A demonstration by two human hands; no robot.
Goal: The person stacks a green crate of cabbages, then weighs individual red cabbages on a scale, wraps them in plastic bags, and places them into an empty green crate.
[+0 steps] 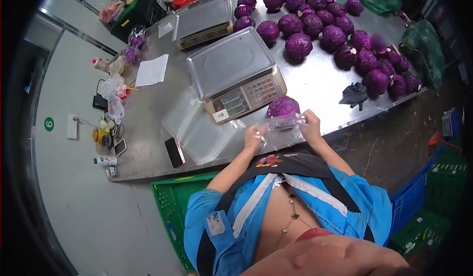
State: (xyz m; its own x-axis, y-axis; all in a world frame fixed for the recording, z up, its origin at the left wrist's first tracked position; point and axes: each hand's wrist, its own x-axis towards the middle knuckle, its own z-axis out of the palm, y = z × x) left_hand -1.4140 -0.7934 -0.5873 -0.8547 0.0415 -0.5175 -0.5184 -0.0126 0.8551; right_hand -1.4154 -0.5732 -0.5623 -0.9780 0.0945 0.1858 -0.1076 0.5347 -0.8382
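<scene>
A purple cabbage (283, 106) lies on the steel table (320, 86) near its front edge, just in front of a weighing scale (235, 74). My left hand (255, 137) and my right hand (310, 124) each grip an edge of a clear plastic bag (282, 126) stretched between them, right below the cabbage. The bag's mouth touches or overlaps the cabbage; I cannot tell whether the cabbage is inside.
Many more purple cabbages (340, 34) cover the far right of the table. A second scale (203, 22) stands behind the first. A stack of clear bags (199, 130), a phone (174, 152), a dark glove (354, 95) and a paper sheet (152, 70) lie on the table. Green crates (170, 202) stand below.
</scene>
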